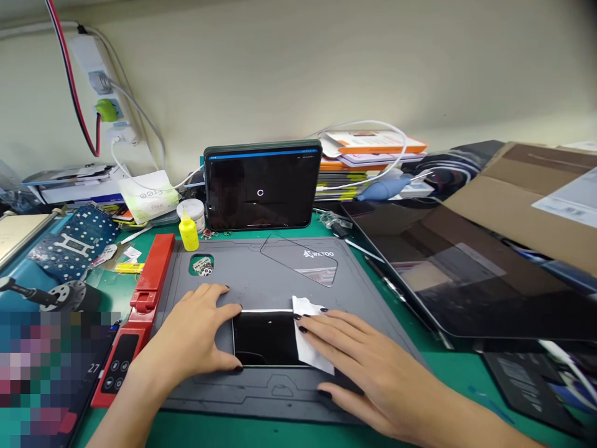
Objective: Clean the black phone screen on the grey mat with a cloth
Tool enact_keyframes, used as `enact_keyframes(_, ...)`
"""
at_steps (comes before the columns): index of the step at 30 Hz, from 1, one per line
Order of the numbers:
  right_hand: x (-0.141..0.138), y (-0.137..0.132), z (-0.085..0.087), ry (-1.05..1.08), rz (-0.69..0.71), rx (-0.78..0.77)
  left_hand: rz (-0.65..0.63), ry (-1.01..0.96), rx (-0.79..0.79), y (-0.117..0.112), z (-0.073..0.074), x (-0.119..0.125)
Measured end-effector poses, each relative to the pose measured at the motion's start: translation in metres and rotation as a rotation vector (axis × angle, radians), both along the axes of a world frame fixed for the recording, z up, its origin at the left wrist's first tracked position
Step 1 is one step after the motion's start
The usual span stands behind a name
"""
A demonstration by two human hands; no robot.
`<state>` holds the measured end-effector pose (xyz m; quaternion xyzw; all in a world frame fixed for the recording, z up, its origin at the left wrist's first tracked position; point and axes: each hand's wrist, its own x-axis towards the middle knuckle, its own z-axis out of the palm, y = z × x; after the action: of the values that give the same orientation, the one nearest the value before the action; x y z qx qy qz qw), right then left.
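A smartphone (265, 339) lies sideways on the grey repair mat (224, 392), its black screen facing up. My left hand (191, 336) grips its left end, thumb on the near edge and index finger on the far edge. Over the right end of the screen lies a white wipe (310, 342), creased along the top. My right hand (364, 361) presses the wipe to the glass with its fingers together, the thumb off to the near side. Behind the phone, a clear glass screen protector (303, 264) rests slantwise on the mat.
At the back stands a tablet (261, 186), with a yellow bottle (188, 231) and white jar to its left. A red tool (140, 311) runs along the mat's left side. A large dark glossy panel (448, 274) and cardboard (522, 193) crowd the right. Small metal parts (203, 266) fill a mat recess.
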<state>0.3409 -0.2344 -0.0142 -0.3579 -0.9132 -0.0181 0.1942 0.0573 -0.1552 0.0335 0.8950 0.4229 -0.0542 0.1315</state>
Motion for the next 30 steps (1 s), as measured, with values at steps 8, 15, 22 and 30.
enact_keyframes(8,0.004,0.002,0.004,-0.039,0.062,-0.021,-0.005,0.008,-0.013,0.001,0.002,0.001)
enact_keyframes(15,0.003,0.001,0.000,0.000,-0.038,-0.019,-0.004,0.008,-0.012,0.000,0.002,0.001)
enact_keyframes(22,-0.001,0.006,0.010,0.098,0.024,-0.055,0.018,-0.021,-0.031,0.002,0.000,-0.002)
enact_keyframes(30,-0.006,0.004,0.006,0.135,-0.063,-0.069,0.036,0.042,-0.069,0.005,-0.003,-0.002)
